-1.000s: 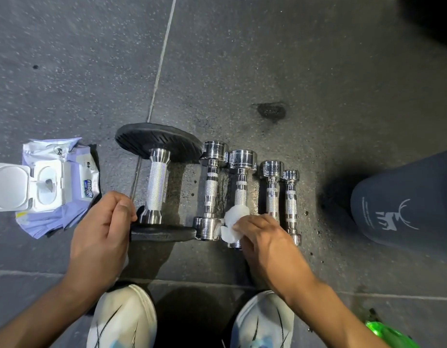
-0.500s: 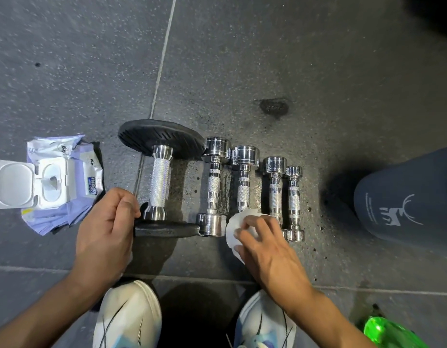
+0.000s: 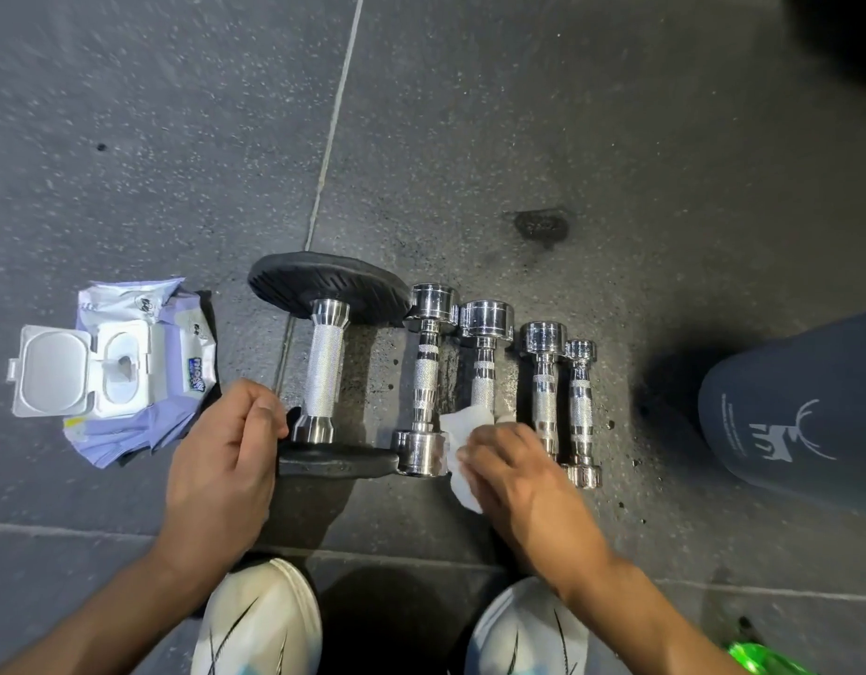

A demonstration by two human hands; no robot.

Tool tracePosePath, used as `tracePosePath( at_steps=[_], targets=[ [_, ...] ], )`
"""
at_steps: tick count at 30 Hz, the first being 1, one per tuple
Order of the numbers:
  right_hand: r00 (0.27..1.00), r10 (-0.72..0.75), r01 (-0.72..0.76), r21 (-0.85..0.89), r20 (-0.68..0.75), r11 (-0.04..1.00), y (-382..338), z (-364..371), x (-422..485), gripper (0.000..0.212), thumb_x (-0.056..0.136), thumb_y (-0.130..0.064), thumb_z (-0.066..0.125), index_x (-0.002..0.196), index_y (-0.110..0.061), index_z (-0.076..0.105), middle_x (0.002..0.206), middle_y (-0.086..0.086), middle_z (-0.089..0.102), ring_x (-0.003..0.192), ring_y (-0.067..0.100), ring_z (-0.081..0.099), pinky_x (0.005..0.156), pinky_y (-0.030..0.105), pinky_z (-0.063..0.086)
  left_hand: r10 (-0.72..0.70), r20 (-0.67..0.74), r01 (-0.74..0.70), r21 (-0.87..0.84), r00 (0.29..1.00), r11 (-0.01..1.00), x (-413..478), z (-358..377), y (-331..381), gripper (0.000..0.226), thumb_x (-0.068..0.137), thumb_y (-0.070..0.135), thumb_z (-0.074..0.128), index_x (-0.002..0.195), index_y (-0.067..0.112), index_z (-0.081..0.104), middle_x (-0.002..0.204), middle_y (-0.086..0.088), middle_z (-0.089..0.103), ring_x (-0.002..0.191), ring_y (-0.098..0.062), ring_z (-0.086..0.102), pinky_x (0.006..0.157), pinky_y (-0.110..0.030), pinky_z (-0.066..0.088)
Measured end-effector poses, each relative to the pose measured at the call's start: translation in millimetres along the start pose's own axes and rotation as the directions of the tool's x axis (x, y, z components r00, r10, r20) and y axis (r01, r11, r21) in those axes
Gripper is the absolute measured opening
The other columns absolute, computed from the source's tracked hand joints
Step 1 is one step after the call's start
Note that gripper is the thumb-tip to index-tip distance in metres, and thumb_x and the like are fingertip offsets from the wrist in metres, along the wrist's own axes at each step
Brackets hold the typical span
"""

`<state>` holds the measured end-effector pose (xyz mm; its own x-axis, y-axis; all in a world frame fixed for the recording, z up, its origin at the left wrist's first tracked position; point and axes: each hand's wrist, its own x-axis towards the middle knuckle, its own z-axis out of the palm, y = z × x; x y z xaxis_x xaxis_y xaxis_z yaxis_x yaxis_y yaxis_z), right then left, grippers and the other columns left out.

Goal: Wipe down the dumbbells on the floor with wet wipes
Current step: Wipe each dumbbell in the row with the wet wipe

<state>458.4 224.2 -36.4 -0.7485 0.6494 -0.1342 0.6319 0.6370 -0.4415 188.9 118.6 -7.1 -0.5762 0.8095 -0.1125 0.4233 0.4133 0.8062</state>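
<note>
Dark speckled rubber flooring (image 3: pixel 470 114) carries a black-plated dumbbell (image 3: pixel 326 377), with four chrome dumbbells (image 3: pixel 425 377) lined up parallel on its right. Two places right of it, the right hand (image 3: pixel 518 475) clamps a white wet wipe (image 3: pixel 462 431) over one chrome bar's near end. At its near plate sits the left hand (image 3: pixel 221 470), fingers curled; whether they grip the plate I cannot tell. Left of it lies an open-lidded wipes pack (image 3: pixel 129 377).

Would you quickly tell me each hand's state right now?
Left hand: curled against large dumbbell's plate; grip cannot be told.
Right hand: holds wet wipe on a chrome dumbbell.
</note>
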Motion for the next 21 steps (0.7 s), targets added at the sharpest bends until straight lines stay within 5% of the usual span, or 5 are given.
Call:
tracePosePath(
  at_steps=[8,13,17,21],
  targets=[
    [0.987,0.005,0.060,0.388,-0.163,0.920,-12.2,-26.3,29.5,0.020,0.097,-0.011,0.067,0.117,-0.015,0.070,0.121,-0.008,0.066,0.116,0.004,0.063,0.099,0.029,0.053,-0.032,-0.022,0.031,-0.024,0.999,0.999,-0.6,1.1,1.4,0.024,0.096,0.031,0.037,0.080,0.024,0.052,0.078,0.003,0.058,0.075,-0.019,0.056,0.068,-0.046,0.044],
    [0.989,-0.142,0.135,0.564,-0.032,0.815,-45.8,-34.4,83.9,0.034,0.102,-0.008,0.056,0.136,-0.014,0.063,0.144,-0.007,0.058,0.137,0.002,0.048,0.115,0.022,0.036,-0.002,-0.075,0.001,-0.022,0.997,1.000,0.7,3.8,1.7,0.024,0.101,0.023,0.037,0.083,0.025,0.052,0.080,0.002,0.054,0.081,-0.019,0.053,0.072,-0.045,0.042],
    [0.916,-0.390,0.306,0.471,0.091,0.828,-61.9,-12.5,113.0,0.043,0.102,-0.001,0.052,0.144,-0.010,0.056,0.155,0.001,0.049,0.146,0.008,0.039,0.120,0.031,0.034,0.060,-0.111,-0.061,-0.010,0.992,0.998,1.4,5.1,5.2,0.022,0.104,0.016,0.037,0.087,0.019,0.050,0.084,0.001,0.049,0.083,-0.023,0.050,0.074,-0.040,0.040],
    [0.713,-0.578,0.578,0.132,0.397,0.805,-52.9,-17.5,136.6,0.070,0.096,0.004,0.047,0.157,-0.028,0.035,0.166,-0.014,0.020,0.154,0.003,0.005,0.126,0.038,0.020,0.075,-0.128,-0.077,-0.011,0.989,0.997,0.0,4.8,6.9,0.021,0.105,0.017,0.036,0.088,0.016,0.049,0.085,0.002,0.047,0.083,-0.024,0.048,0.075,-0.043,0.040]
  ],
)
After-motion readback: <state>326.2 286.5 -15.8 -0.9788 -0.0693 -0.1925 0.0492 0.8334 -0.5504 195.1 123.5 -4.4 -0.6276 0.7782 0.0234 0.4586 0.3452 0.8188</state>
